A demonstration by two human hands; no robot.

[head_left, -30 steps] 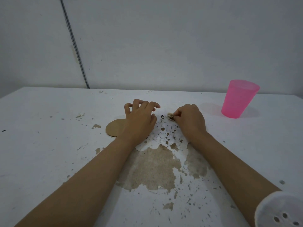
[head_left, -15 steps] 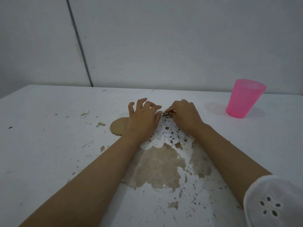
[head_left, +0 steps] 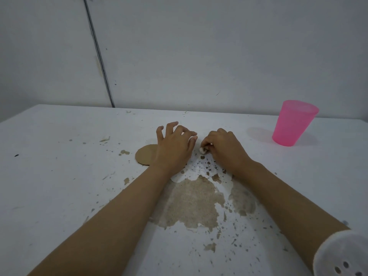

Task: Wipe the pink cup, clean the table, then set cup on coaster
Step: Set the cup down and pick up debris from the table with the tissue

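The pink cup (head_left: pixel 293 122) stands upright at the back right of the white table (head_left: pixel 59 176), away from both hands. A round brown coaster (head_left: pixel 145 154) lies flat near the table's middle, its right part hidden under my left hand (head_left: pixel 174 149), which rests there with fingers spread and curled. My right hand (head_left: pixel 224 149) is closed on a small white wad (head_left: pixel 202 150) that touches the table just right of my left hand, over a patch of dark specks.
A large patch of peeled paint (head_left: pixel 191 204) shows brown in front of the hands, with flakes and specks scattered around it. Small scraps (head_left: pixel 105 139) lie at the left. A grey wall rises right behind the table's far edge.
My right hand with the wad has slid left toward my left hand and a little back toward me. My left hand stays on the coaster. The camera has shifted slightly.
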